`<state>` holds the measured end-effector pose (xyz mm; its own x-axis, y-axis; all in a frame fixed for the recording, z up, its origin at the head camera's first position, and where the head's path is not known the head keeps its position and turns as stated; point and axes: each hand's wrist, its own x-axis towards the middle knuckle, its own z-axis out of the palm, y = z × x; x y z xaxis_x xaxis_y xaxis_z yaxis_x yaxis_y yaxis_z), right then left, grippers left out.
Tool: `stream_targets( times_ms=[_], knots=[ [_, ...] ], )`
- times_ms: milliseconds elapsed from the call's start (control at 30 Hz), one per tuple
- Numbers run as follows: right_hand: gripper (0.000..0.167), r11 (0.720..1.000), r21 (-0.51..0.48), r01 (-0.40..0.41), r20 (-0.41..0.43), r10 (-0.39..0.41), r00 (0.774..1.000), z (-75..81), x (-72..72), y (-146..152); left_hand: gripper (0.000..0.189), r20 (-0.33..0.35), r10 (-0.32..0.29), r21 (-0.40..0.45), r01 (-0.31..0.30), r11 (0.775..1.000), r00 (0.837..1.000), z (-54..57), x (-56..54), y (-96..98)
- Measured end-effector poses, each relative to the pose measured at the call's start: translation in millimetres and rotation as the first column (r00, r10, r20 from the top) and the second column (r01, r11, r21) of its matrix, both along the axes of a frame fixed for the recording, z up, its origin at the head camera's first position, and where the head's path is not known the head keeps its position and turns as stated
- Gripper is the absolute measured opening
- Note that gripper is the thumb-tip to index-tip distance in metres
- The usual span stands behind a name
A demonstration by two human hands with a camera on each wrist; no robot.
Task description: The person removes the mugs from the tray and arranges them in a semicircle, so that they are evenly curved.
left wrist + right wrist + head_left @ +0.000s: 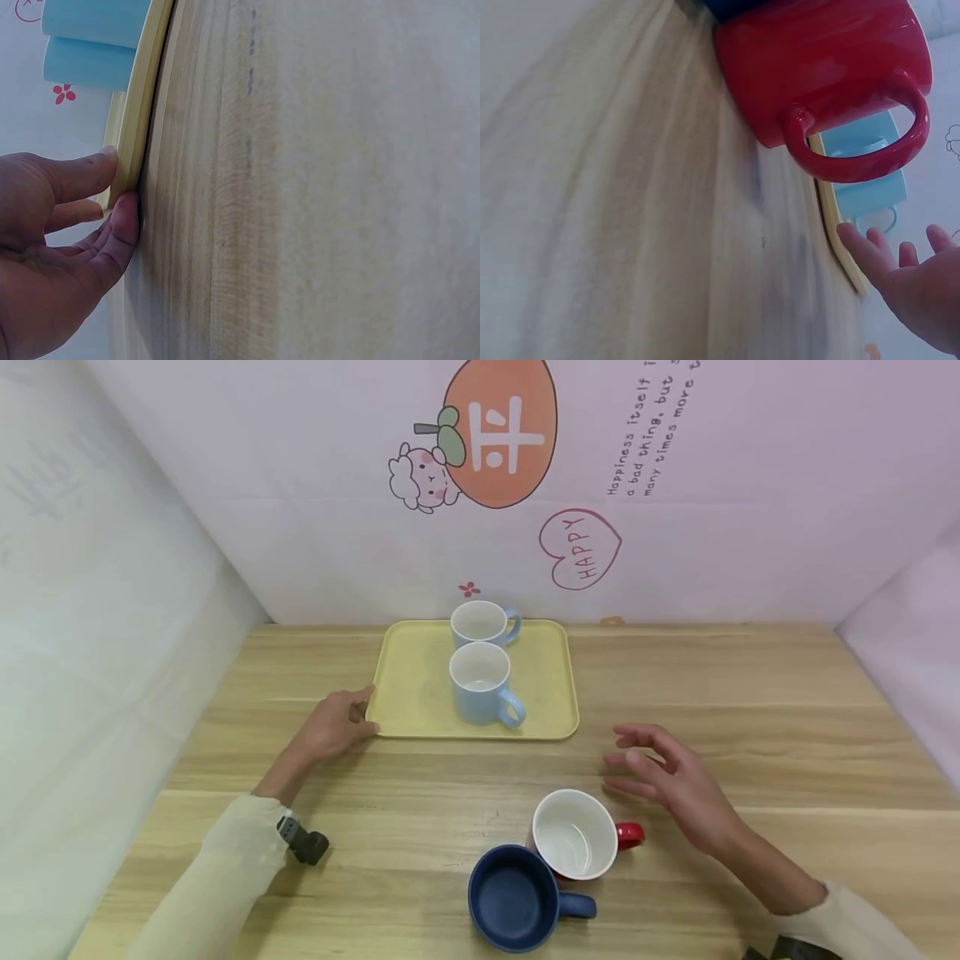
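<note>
Tray [416, 685] right of left grip [330, 724], edge pinched.

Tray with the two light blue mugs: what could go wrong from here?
The left hand grips the tray by its left end while the right hand is off it, so a one-sided lift might slide or tip the light blue mugs. The right hand is near the red mug; a low sweep could knock it into the dark blue mug beside it.

Wood-grain table [750, 693], below the fingers [649, 734]. White backdrop [322, 552], beyond them from here: red heart [581, 550], orange fruit [504, 460], sheep [424, 481], printed.
</note>
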<state>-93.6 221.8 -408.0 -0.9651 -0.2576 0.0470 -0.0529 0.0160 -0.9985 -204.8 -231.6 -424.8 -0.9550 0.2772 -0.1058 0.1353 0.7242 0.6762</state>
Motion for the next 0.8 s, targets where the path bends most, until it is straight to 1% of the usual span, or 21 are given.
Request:
stream_targets(
  times_ms=[233, 467, 700, 800],
  knots=[
    [0.03, 1.0, 0.03, 0.004, -0.004, -0.004, 1.0, 2.9, -9.0, -6, 0.069, 0.011, 0.008, 0.0, -0.008, 1.0, 1.0, -1.9, -0.5, -2.3],
    [0.039, 0.996, 0.086, -0.004, -0.001, 0.004, 1.0, 8.1, -15.6, -13, 0.069, 0.027, 0.001, 0.0, -0.001, 1.0, 1.0, -1.9, -2.1, -2.0],
    [0.045, 0.993, 0.12, -0.004, 0.048, -0.002, 0.999, 11.5, -27.6, -18, 0.068, 0.027, -0.001, -0.012, 0.002, 1.0, 1.0, 0.1, -3.0, -2.6],
    [0.049, 0.988, 0.153, -0.003, 0.071, -0.008, 0.997, 13.7, -33.8, -20, 0.067, 0.033, -0.002, -0.01, 0.003, 1.0, 0.999, 0.0, -3.2, -3.0]
  ],
)
